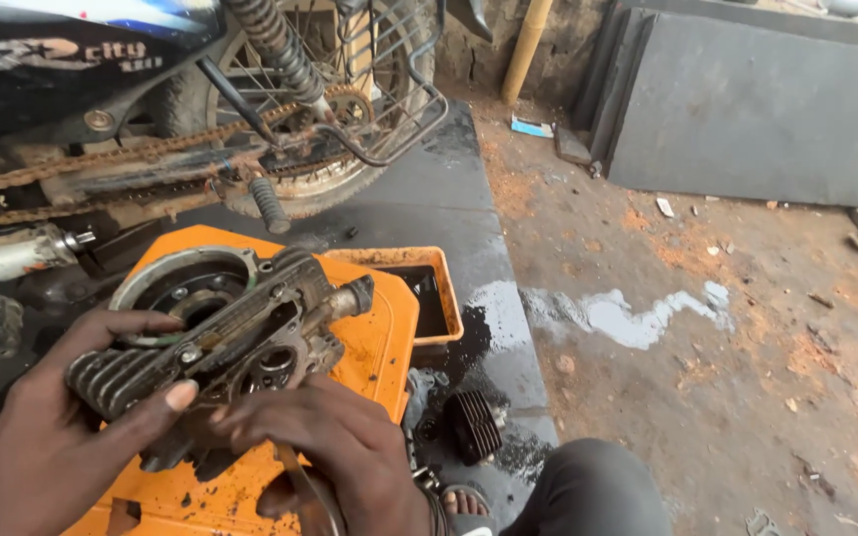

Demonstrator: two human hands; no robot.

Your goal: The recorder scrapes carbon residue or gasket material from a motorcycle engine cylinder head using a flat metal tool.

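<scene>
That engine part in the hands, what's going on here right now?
A person squatting by a motorcycle holds a greasy finned engine part over an orange tray. The left hand grips its finned end, and the right hand rests against its underside with a thin tool under the fingers. A small orange tub of dark oil sits just beyond, on a wet dark slab. Another finned part lies by the person's sandalled foot.

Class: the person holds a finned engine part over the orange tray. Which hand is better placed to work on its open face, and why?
Probably the right hand: its fingers lie at the open face of the engine part and hold a thin tool. The left hand grips the fins, bearing the part above the orange tray.
</scene>
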